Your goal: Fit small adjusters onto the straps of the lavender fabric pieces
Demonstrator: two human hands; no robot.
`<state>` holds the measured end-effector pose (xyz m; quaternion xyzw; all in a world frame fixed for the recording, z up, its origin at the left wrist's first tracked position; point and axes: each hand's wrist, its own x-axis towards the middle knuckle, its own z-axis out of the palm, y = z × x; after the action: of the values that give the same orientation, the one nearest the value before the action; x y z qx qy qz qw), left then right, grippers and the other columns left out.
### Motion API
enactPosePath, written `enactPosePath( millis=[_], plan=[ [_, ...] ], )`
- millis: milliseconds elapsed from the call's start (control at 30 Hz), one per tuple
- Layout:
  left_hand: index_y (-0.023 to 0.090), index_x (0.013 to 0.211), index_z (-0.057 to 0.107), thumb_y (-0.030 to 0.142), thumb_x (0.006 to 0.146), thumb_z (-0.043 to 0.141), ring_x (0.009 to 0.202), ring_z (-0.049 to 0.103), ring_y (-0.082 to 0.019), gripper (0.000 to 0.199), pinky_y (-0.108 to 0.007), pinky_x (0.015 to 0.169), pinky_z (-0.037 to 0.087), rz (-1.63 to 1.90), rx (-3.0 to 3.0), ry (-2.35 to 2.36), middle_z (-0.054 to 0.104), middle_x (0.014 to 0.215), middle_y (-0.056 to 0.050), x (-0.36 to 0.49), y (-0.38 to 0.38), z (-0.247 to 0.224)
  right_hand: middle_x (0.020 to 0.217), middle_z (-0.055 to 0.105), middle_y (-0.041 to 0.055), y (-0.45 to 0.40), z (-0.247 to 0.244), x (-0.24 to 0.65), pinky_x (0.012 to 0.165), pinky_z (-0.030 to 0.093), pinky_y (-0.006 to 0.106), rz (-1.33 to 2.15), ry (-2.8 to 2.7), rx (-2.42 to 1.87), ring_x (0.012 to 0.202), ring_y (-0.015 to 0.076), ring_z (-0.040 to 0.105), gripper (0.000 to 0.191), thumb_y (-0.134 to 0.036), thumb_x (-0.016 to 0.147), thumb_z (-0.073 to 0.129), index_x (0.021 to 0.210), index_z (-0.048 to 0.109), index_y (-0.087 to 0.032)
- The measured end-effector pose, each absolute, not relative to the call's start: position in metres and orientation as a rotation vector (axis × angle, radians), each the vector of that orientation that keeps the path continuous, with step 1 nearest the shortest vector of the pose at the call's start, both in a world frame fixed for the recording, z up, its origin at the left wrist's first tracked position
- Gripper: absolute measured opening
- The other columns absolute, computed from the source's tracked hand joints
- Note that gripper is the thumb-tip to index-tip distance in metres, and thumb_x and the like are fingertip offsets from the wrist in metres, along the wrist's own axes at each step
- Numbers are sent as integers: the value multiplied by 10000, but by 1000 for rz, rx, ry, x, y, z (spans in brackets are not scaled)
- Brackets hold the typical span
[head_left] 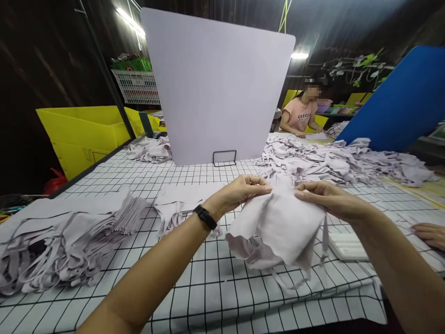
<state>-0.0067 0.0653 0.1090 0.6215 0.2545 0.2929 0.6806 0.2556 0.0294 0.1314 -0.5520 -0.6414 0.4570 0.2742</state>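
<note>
A pale lilac garment [288, 227] with thin straps hangs between my hands, over the front part of the table. My left hand [245, 192], with a black band on its wrist, pinches its upper left edge. On the upper right edge, my right hand [321, 197] grips the cloth between thumb and fingers. The garment's lower edge hangs open and a strap dangles below. Left of my left wrist, a small stack of the same cloth [184, 197] lies flat. A taller layered stack [66, 232] with loose straps sits at the far left.
The grid-patterned tablecloth [208, 283] bears a heap of loose garments [320, 162] and an upright white board [222, 88]. A white tray [347, 246] lies near my right forearm. Another person's hand [431, 234] rests at the right edge. A person [301, 113] works behind, near a blue board [399, 102].
</note>
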Motion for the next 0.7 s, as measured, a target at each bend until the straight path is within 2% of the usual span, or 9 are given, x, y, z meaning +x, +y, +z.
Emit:
enactPosePath(
  millis=[100, 200, 267, 333, 467, 533, 600, 700],
  plan=[
    [133, 1032, 640, 281, 903, 660, 843, 588, -147, 197, -273, 723, 459, 730, 1664, 914, 627, 987, -61, -3, 65, 80, 888, 732, 116, 40, 91, 263, 640, 543, 344, 836, -1747, -1700, 794, 266, 692, 447, -581, 766, 716, 942, 746, -171],
    [147, 1171, 616, 282, 928, 616, 1086, 582, -236, 278, -390, 934, 483, 727, 1958, 1184, 621, 1192, -116, -10, 47, 44, 1086, 716, 198, 28, 48, 263, 809, 557, 471, 606, -1676, -1814, 1026, 380, 676, 402, -461, 766, 697, 1014, 739, -147],
    [148, 1149, 618, 266, 939, 584, 1093, 576, -251, 244, -416, 956, 485, 682, 2081, 1201, 631, 1159, -110, -16, 26, 23, 1119, 704, 192, 8, 26, 255, 830, 555, 495, 560, -1678, -1818, 1020, 375, 680, 364, -437, 804, 639, 1020, 737, -162],
    [160, 1109, 616, 238, 931, 587, 1080, 561, -249, 197, -411, 942, 489, 674, 2171, 1188, 628, 1122, -95, -19, 5, 8, 1141, 702, 149, -12, 8, 240, 829, 567, 469, 575, -1737, -1758, 1007, 338, 689, 340, -448, 835, 614, 1036, 739, -205],
    [177, 982, 609, 121, 907, 552, 1052, 537, -232, 110, -382, 935, 481, 635, 2297, 1124, 628, 1056, -77, -13, -23, -7, 1160, 710, 103, -31, -15, 201, 908, 550, 455, 553, -1916, -1530, 1070, 318, 666, 300, -412, 798, 683, 1051, 734, -259],
    [175, 944, 607, 95, 907, 528, 1011, 545, -222, 119, -363, 915, 476, 594, 2334, 1066, 635, 1015, -74, -8, -29, -9, 1052, 730, 115, -26, -18, 189, 879, 545, 458, 496, -1902, -1520, 1001, 319, 673, 193, -342, 810, 621, 936, 728, -242],
    [172, 941, 609, 139, 943, 526, 966, 557, -213, 90, -347, 887, 468, 564, 2353, 995, 643, 981, -69, -4, -33, -9, 945, 738, 120, -18, -14, 189, 810, 543, 448, 466, -1846, -1568, 874, 302, 682, 189, -299, 829, 538, 854, 711, -227],
    [178, 947, 609, 279, 996, 543, 947, 580, -209, 131, -347, 880, 442, 504, 2370, 890, 658, 966, -60, -5, -36, -7, 799, 740, 81, -7, 7, 202, 698, 533, 402, 480, -1762, -1641, 707, 261, 670, 211, -309, 811, 542, 878, 720, -217]
  ],
)
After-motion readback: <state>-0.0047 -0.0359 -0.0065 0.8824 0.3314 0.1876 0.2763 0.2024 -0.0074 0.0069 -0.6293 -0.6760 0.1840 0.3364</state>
